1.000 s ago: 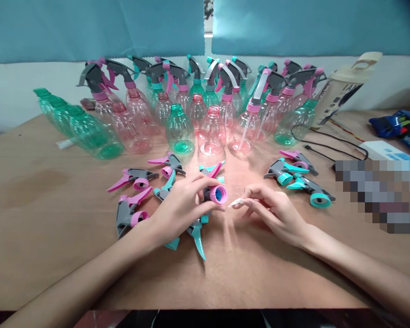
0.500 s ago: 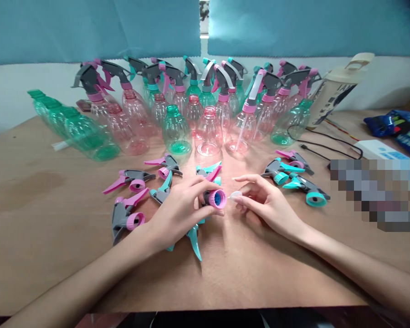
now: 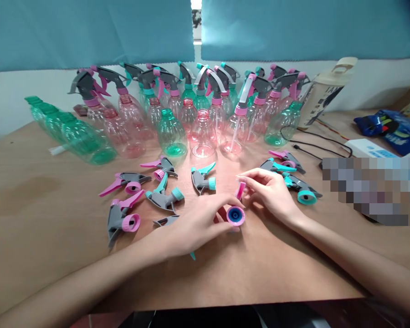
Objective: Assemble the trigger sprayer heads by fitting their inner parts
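My left hand (image 3: pixel 198 223) grips a spray trigger head with a pink screw cap (image 3: pixel 235 215); the cap's blue inside faces me. My right hand (image 3: pixel 269 191) is closed just behind it, fingertips on the head's pink lever (image 3: pixel 239 189). Whether it also holds the small white piece is hidden. Both hands rest low over the wooden table (image 3: pixel 225 273). Loose trigger heads lie around: pink and grey ones (image 3: pixel 123 218) to the left, teal ones (image 3: pixel 203 177) in the middle and more (image 3: pixel 299 189) at the right.
Several empty pink and green bottles (image 3: pixel 201 136) stand behind, some with trigger heads fitted. Green bottles (image 3: pixel 75 132) lie at the left. A cream jug (image 3: pixel 324 95), a black cable (image 3: pixel 321 146), a white box (image 3: pixel 365 148) and a blue packet (image 3: pixel 392 127) sit at the right.
Both hands moved right and down with the pink-capped head. The right hand's fingers went from pinching a small white piece to the head's pink lever. A teal head lies uncovered in the middle.
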The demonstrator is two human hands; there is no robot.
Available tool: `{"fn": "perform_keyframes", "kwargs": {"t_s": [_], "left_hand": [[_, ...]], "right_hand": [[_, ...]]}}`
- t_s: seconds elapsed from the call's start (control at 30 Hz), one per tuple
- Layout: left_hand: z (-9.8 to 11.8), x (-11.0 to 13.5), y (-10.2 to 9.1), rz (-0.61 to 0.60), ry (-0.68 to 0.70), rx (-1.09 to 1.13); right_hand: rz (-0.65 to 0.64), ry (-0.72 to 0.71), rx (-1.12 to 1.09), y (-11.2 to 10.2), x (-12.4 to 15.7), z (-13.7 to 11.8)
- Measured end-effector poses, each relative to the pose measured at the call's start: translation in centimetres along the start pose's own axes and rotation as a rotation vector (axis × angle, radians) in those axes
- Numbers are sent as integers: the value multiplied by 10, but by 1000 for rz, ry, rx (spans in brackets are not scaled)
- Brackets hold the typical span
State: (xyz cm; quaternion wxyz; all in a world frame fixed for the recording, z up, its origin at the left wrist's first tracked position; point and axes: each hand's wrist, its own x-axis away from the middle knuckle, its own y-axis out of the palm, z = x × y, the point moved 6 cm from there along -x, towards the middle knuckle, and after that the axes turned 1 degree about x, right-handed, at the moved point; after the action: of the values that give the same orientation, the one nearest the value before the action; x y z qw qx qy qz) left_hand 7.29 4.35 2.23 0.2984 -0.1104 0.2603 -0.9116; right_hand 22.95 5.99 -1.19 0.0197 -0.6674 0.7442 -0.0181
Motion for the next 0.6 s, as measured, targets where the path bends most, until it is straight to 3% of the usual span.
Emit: {"fn": "perform_keyframes", "kwargs": {"t_s": [0.13,0.33,0.4,0.5,0.6], "left_hand": [[-1,-1,-10,7,63,-81],[-3,0,-20,-2,70,-119],[-6,0,-20,18,76,-124],[-12,0,-20,33,66,-130],[-14,-1,-18,20,51,-128]], "right_hand": [[121,-154,83,-10,-2,-13],[161,-279,97,-7,13,-32],[117,-405,170,0,24,-43],[-22,-718,303,17,44,-59],[-117,-923,425,30,56,-60]]}}
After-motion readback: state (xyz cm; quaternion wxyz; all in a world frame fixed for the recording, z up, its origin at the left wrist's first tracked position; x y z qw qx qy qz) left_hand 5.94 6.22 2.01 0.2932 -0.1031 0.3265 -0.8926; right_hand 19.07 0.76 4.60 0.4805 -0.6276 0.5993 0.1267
